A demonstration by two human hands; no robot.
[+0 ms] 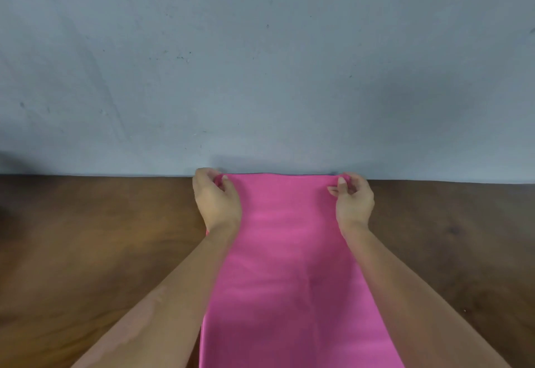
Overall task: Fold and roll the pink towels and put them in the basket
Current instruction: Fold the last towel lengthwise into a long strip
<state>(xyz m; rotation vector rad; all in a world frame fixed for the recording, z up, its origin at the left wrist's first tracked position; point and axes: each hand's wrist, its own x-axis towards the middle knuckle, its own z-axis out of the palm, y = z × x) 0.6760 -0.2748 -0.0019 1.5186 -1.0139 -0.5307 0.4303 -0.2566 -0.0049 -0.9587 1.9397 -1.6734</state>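
Near end of pink towel is cut off by bottom edge. Both forearms are cropped there too. Far corners are hidden inside each grip; basket isn't seen.

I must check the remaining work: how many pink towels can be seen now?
1. The pink towel lies on the wooden table; left hand and right hand pinch its far corners. Others may be outside view.

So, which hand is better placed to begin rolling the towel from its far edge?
Neither alone. The left hand and the right hand each pinch one far corner of the towel, level with each other by the wall. Probably both should roll together.
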